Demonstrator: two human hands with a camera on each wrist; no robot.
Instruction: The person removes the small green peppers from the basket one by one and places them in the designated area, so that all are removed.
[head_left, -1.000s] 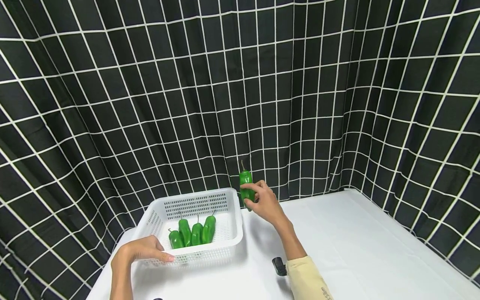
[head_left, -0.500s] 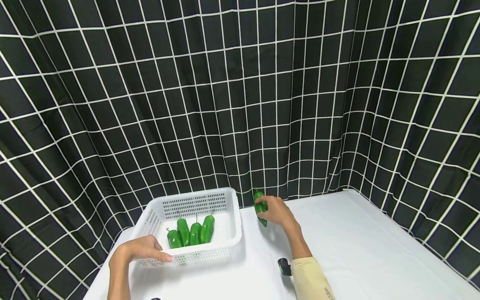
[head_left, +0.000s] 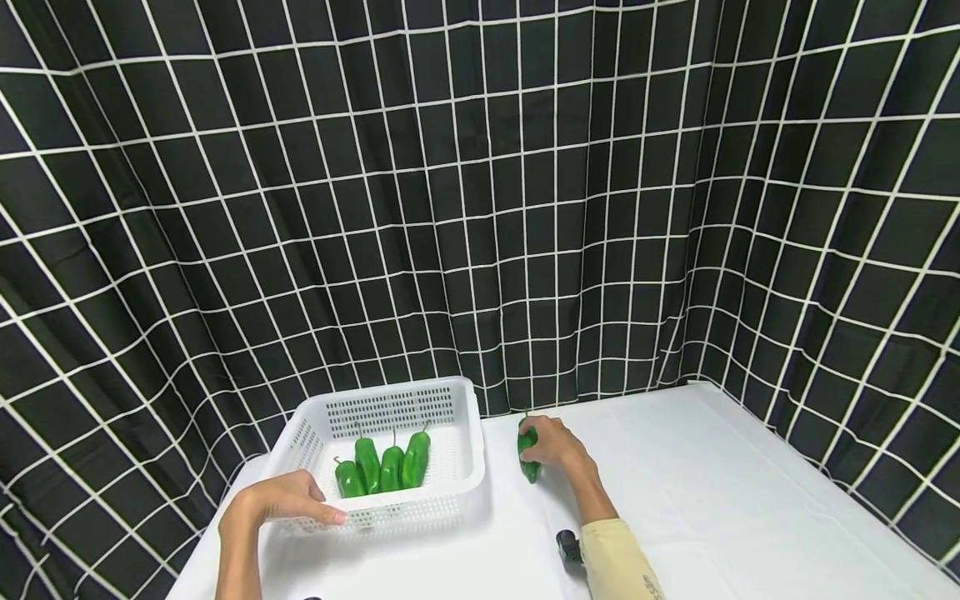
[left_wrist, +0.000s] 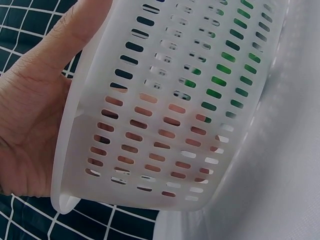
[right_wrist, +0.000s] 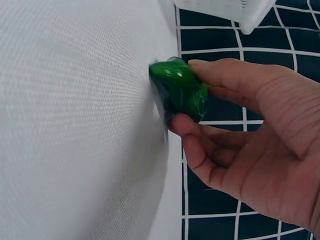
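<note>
My right hand (head_left: 557, 442) pinches a long green pepper (head_left: 528, 457) between thumb and fingers, just right of the white plastic basket (head_left: 480, 433). In the right wrist view the pepper (right_wrist: 172, 82) is at the white tabletop and seems to touch it; the hand (right_wrist: 260, 135) covers part of its far end. At the basket's front left corner, my left hand (head_left: 288, 498) grips the rim. Through the slots of the basket wall (left_wrist: 150, 120), the left wrist view shows parts of the fingers. Several green peppers (head_left: 392, 468) lie side by side inside the basket.
A white cloth (head_left: 675, 483) covers the table. Behind and at the sides hangs a black curtain with a white grid (head_left: 510, 208). A small black device (head_left: 568, 547) sits at the right wrist, beside the beige sleeve (head_left: 618, 558).
My right hand has brought the pepper down from above the basket's right back corner, rightward and nearer, to the tabletop. The left hand and the basket have stayed in place.
</note>
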